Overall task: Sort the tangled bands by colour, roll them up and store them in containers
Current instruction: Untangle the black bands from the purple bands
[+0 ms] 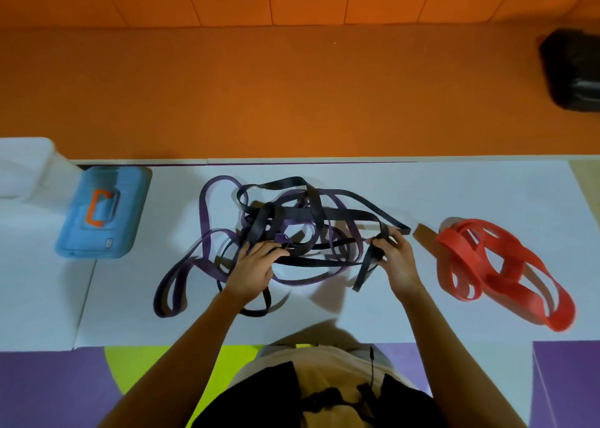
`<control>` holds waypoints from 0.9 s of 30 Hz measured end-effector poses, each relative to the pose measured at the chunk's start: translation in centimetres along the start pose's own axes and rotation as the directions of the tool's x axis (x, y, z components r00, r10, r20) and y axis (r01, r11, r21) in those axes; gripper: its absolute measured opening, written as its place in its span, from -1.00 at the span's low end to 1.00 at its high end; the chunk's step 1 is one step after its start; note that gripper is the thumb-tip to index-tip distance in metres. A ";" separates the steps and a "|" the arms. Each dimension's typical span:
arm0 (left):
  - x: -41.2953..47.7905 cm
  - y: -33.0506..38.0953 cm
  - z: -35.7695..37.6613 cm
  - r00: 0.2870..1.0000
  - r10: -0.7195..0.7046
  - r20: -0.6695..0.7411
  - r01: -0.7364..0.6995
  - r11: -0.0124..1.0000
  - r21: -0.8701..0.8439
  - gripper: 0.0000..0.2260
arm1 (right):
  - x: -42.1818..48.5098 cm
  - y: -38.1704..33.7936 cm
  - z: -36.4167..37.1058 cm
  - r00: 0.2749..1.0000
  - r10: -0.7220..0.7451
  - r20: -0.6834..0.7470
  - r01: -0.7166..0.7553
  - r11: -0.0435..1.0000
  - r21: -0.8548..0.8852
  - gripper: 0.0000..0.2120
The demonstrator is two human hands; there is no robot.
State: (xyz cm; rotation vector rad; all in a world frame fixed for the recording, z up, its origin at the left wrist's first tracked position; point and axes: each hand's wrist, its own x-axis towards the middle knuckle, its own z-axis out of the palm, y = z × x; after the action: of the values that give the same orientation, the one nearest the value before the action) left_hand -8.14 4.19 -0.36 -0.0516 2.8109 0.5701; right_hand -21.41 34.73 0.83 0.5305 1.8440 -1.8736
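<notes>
The black bands (350,215) and purple bands (204,207) lie knotted at the centre of the counter (470,194), with the red bands (454,242) apart at 3 o'clock. All look flat, soft, light and clingy, best taken at a free loop end. The right grip (397,259) pinches a black loop and the left grip (253,267) rests spread-fingered on the heap. The blue container (130,200) at 9 o'clock bears an orange mark, no readable writing.

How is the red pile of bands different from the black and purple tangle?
The red bands are one colour; the black and purple tangle mixes two. The red bands lie untouched on the right of the white table; the tangle sits mid-table, with the left hand touching it and the right hand pinching a black band. Both are flat loops.
</notes>
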 end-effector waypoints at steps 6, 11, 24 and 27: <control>-1.2 -3.3 -2.5 0.985 0.042 -0.166 -0.074 0.979 -0.191 -0.72 | -0.3 2.1 1.6 0.997 -0.012 -0.073 -0.010 0.955 -0.295 -0.54; -1.3 -4.5 -2.9 0.979 -0.100 -0.178 0.074 0.987 -0.143 -0.62 | -1.1 3.6 1.8 0.989 -0.004 -0.149 -0.056 0.917 -0.394 -0.55; -1.3 -7.7 -15.7 0.708 -0.639 -0.302 -0.192 0.238 -0.952 -0.84 | -4.0 2.3 3.3 0.972 -0.018 -0.235 0.028 0.999 0.039 -0.70; -1.3 -10.4 -18.1 0.661 -0.666 -0.345 -0.181 0.305 -0.935 -0.81 | -4.2 1.6 3.8 0.965 -0.062 -0.257 0.082 0.994 0.067 -0.74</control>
State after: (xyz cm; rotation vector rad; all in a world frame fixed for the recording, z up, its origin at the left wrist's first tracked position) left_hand -10.61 -12.45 12.06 -1.2291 2.3653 2.4696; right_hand -16.92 31.16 2.03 0.7721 1.9803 -2.0107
